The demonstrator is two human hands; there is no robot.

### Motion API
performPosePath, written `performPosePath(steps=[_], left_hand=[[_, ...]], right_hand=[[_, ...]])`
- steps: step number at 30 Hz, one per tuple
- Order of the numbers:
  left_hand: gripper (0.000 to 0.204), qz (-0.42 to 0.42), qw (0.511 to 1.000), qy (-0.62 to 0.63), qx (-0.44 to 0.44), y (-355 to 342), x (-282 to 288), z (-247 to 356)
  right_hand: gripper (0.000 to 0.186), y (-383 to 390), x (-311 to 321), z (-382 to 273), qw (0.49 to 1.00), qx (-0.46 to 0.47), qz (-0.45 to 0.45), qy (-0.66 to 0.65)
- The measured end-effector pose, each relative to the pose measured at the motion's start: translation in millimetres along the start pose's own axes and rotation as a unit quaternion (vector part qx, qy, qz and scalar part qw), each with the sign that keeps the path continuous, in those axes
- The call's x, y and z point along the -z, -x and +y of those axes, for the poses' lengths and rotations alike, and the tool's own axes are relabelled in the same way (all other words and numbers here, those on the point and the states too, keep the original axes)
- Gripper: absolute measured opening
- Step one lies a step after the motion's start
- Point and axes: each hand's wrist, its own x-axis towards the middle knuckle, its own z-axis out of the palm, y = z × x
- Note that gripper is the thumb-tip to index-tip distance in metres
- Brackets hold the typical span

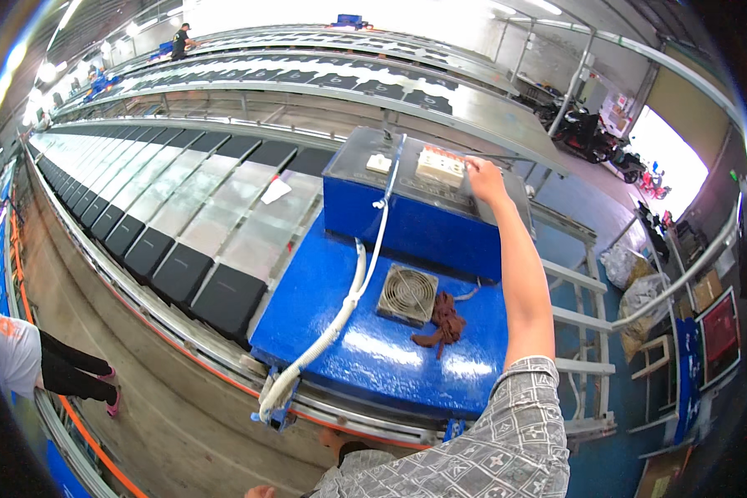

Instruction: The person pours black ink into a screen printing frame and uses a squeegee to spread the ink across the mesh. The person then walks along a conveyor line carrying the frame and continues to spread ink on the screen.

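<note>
My right arm reaches out over a blue machine point(373, 349) with a dark, clear-covered top. At its end, my right hand point(485, 180) has its fingers curled together against the right end of a cream box point(440, 165) with a red-edged row on it. Whether anything is pinched in the fingers is hidden. A smaller white switch-like piece point(379, 163) lies to the left of the box. Patches of skin show at the lower edge, but I cannot make out whether one is my left hand.
White hoses point(340, 319) run down the machine's front, beside a fan grille point(407, 295) and a brown rag point(444, 322). Dark panels point(224, 300) line the long table to the left. A metal ladder-like frame point(579, 328) stands right; a person's legs point(75, 365) show at left.
</note>
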Motion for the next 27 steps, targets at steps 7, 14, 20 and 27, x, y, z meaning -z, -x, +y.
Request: performPosePath(steps=[7, 14, 20, 27], left_hand=[[0.032, 0.001, 0.989, 0.055, 0.139, -5, -1, 22], [0.031, -0.002, 0.983, 0.08, 0.166, -14, -4, 32], [0.031, 0.009, 0.98, 0.096, 0.174, -15, -2, 29], [0.031, 0.017, 0.981, 0.091, 0.171, -19, 0, 23]], right_hand=[[0.03, -59, -40, 27, 0.99, 0.008, -0.097, 0.105], [0.027, -69, -28, -3, 0.958, -0.036, -0.14, 0.246], [0.03, -86, -45, -55, 0.966, -0.046, -0.14, 0.213], [0.028, -81, -61, -76, 0.946, 0.021, -0.164, 0.278]])
